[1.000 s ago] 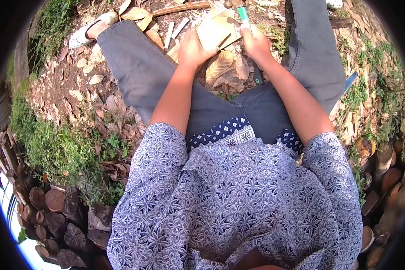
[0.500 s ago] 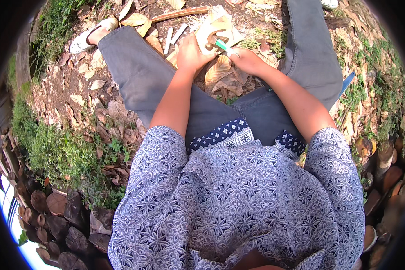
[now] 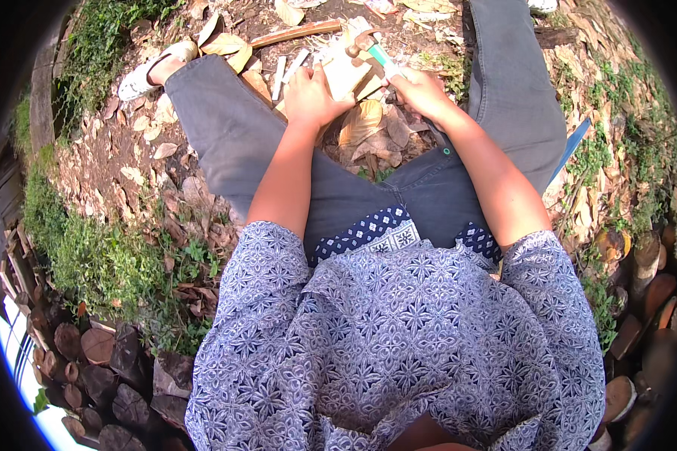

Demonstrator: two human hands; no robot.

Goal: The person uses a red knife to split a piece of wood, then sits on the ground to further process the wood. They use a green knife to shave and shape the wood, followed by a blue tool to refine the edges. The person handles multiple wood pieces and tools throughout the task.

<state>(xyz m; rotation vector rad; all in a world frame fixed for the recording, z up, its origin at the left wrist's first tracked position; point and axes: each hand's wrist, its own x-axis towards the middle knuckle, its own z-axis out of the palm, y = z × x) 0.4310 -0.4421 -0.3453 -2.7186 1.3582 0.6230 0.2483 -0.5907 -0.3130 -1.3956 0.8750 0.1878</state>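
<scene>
My right hand [image 3: 421, 94] is closed round the handle of a claw hammer [image 3: 380, 56], which has a green and white grip and a brownish metal head. The hammer head is over the far side of a pale wooden block [image 3: 346, 75] on the ground between my legs. On the near left of that block lies my left hand [image 3: 312, 98], fingers spread and thumb stretched toward the right. Whether a nail stands under the hammer cannot be made out. Two short whitish strips [image 3: 280, 77] lie just left of my left hand.
A long brown stick [image 3: 297, 32] lies beyond the block. Large dry leaves [image 3: 365, 124] cover the ground between my legs [image 3: 222, 113]. Low green plants [image 3: 98, 240] grow at the left, and stacked cut logs [image 3: 94, 361] line the lower left and right edges. A blue object [image 3: 572, 150] shows beside my right leg.
The hammer head has moved up and away from the block's near part, uncovering more of the wood. My right hand has shifted slightly right; my left hand stays nearly in place.
</scene>
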